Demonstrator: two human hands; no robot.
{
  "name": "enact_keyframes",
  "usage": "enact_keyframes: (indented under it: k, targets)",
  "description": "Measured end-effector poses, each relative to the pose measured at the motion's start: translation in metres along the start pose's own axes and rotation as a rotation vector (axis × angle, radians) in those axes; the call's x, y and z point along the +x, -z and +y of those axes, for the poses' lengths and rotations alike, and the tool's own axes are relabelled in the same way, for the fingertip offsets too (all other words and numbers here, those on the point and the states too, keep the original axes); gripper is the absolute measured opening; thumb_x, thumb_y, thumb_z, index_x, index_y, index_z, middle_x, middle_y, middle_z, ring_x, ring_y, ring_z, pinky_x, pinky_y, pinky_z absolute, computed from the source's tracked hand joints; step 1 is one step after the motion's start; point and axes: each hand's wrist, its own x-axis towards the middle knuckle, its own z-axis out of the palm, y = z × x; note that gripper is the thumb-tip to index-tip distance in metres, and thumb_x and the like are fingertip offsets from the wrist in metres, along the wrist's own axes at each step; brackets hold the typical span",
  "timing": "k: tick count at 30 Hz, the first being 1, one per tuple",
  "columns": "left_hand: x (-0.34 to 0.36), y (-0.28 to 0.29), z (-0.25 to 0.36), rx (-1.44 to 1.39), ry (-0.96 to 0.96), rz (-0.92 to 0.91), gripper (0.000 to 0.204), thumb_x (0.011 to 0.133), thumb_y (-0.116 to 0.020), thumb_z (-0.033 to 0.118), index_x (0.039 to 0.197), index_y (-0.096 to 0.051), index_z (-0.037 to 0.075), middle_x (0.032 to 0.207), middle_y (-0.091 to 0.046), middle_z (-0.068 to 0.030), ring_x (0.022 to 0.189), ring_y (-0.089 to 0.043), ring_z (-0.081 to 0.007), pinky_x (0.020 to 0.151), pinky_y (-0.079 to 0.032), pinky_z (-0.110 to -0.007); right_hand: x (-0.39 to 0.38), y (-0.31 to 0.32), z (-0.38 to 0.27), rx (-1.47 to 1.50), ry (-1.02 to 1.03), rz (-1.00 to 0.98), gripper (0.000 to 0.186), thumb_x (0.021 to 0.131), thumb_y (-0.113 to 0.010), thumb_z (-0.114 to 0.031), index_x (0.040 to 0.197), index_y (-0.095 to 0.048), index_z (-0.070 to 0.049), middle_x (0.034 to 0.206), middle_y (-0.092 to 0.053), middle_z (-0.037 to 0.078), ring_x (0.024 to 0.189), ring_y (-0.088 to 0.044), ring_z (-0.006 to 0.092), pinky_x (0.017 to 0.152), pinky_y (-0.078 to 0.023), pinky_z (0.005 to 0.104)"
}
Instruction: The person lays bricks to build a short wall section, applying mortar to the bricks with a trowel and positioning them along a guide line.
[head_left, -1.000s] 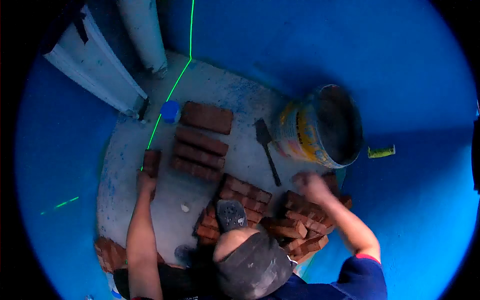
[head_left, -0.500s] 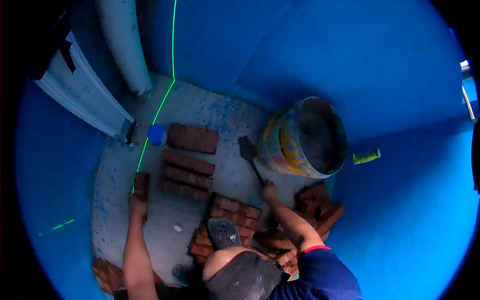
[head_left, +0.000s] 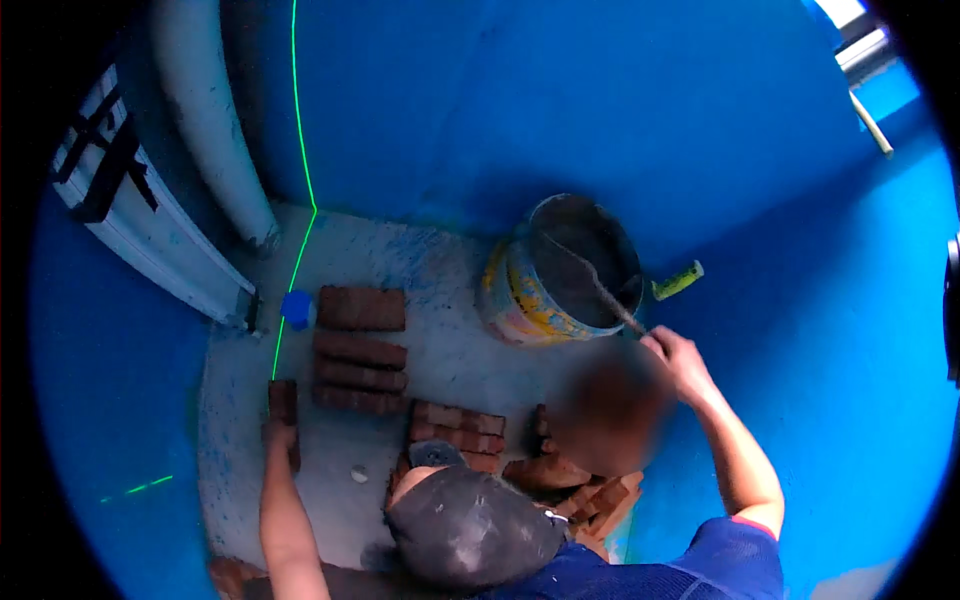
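Note:
My left hand (head_left: 279,436) grips a dark red brick (head_left: 284,397) at the lower left, on the green laser line. My right hand (head_left: 673,355) is closed on the handle of a trowel (head_left: 622,311), whose blade is in the grey mortar inside a yellow-labelled bucket (head_left: 507,305). A brick (head_left: 361,308) lies flat near the middle of the floor, with a row of narrow bricks (head_left: 359,377) below it. A blue round object (head_left: 298,310) lies beside the laser line.
Blue walls (head_left: 430,120) surround the floor (head_left: 440,270). A pipe (head_left: 200,120) and a white panel (head_left: 160,235) stand at left. Stacked bricks (head_left: 455,425) and loose bricks (head_left: 607,505) lie near my legs. A yellow-green roll (head_left: 677,280) is at the right wall.
My right hand has taken hold of the trowel from the floor and raised it into the bucket. My left hand still holds the brick. The view has shifted, showing more wall.

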Motion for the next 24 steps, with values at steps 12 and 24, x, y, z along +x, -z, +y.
enact_keyframes:
  k: [12,24]
  targets:
    - [-0.009,-0.053,0.024,-0.176,0.186,-0.027,0.077,0.061,-0.075,0.024,0.126,-0.037,0.004,0.118,-0.056,-0.0216,0.109,-0.055,-0.0361,0.09,-0.046,-0.042,0.049,0.039,0.01,-0.829,-0.1,-0.165,0.053,0.092,-0.04,-0.044,0.072,-0.065,-0.001,0.076,-0.065,0.021,0.077,-0.063,0.0388,0.068,-0.051,0.048]
    - [-0.064,0.006,0.094,-0.283,0.286,0.006,0.08,0.063,-0.074,0.014,0.127,-0.029,-0.002,0.117,-0.054,-0.0258,0.109,-0.053,-0.0384,0.092,-0.045,-0.044,0.064,0.0,0.07,0.158,-0.526,-0.527,0.049,0.091,-0.04,-0.055,0.067,-0.048,-0.013,0.048,-0.036,-0.004,0.04,-0.029,0.0101,0.039,-0.022,0.0279]
